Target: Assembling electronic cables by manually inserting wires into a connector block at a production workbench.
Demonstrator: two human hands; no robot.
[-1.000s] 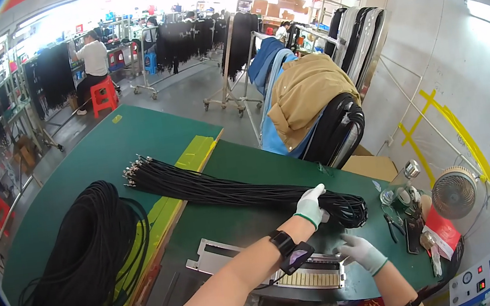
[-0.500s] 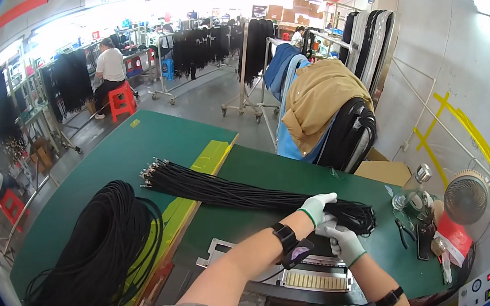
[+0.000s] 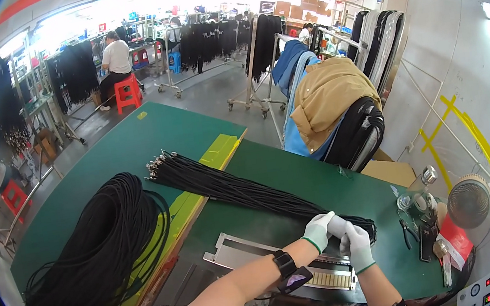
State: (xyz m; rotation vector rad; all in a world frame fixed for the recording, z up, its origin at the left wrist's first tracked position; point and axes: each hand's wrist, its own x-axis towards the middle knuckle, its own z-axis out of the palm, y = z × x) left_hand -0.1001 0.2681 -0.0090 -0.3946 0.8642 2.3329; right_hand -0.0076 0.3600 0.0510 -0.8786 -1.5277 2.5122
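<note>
My left hand [image 3: 318, 230] and my right hand [image 3: 358, 246] wear white gloves with green cuffs. Both are closed, meeting around a pale, rounded thing [image 3: 339, 227] whose kind I cannot make out. Just behind them lies the looped end of a long bundle of black cords [image 3: 244, 193], stretched diagonally across the table, with metal-looking tips at its far left end. Below my forearms sits a silver metal fixture [image 3: 231, 251] with a row of brass-coloured blocks [image 3: 330, 280]; my left arm covers part of it.
A thick looped heap of black cords [image 3: 98, 234] lies on the left of the green table [image 3: 161, 127]. Pliers [image 3: 408, 233], a glass bottle [image 3: 414, 189] and a small fan [image 3: 470, 200] are at right. Beyond the table stands a rack with a tan jacket [image 3: 334, 98].
My left hand has come back toward me from over the cord bundle. My right hand has closed beside it, and the pale thing now shows between them. The view has shifted slightly.
</note>
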